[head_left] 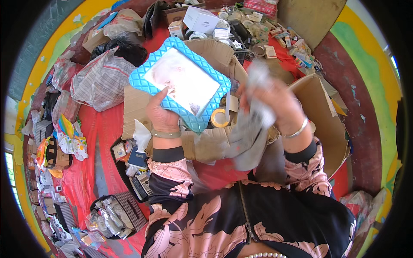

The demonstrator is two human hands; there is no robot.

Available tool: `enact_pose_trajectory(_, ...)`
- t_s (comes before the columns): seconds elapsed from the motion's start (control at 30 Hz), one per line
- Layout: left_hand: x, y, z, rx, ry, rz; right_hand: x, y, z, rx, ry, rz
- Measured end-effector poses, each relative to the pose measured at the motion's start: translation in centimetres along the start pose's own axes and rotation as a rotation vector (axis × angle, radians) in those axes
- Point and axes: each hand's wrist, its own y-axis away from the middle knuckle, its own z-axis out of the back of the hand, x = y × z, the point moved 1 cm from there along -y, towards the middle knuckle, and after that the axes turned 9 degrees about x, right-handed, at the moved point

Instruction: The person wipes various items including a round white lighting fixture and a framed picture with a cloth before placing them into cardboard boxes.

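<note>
A blue photo frame [170, 101] with a quilted, wavy border is gripped at its lower left corner by my left hand [162, 112], thumb over the front. The picture inside is pale and washed out by glare. To its right, my right hand [279, 103] is closed on a grey cloth [251, 139], which hangs down and is smeared by motion. Frame and cloth are apart. Beneath both hands stands an open cardboard box [131, 109], partly hidden; a roll of yellow tape [220, 118] shows at the frame's lower right.
A second open cardboard box [325, 129] stands at the right. On the left are a checked woven bag [101, 79], a dark bin [129, 180] with calculators, and a checked fabric box [131, 210] of packets. Small goods and a white box [201, 20] crowd the back.
</note>
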Motion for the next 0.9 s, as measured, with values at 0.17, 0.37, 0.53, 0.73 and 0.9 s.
enact_pose_trajectory(0.17, 2.0, 0.4, 1.5, 0.042, -0.029, 0.224, 5.8, -3.8, -0.2, 0.04, -0.762, 0.813)
enact_pose_trajectory(0.37, 3.8, 1.5, 0.5, 0.062, -0.182, 0.176, -0.6, -8.1, -2.3, -0.383, 0.222, 0.594)
enact_pose_trajectory(0.53, 3.9, 1.5, 0.9, 0.274, -0.172, 0.134, -6.5, -7.8, -3.9, -0.278, 0.951, 0.35)
enact_pose_trajectory(0.73, 3.5, 2.2, 0.0, 0.506, -1.11, 0.046, -7.5, -8.3, -5.2, -0.148, 0.565, 0.723)
enact_pose_trajectory(0.9, 4.9, 2.6, -1.8, 0.351, 0.242, 0.466, -4.6, -8.6, -2.7, -0.305, 0.867, 1.02)
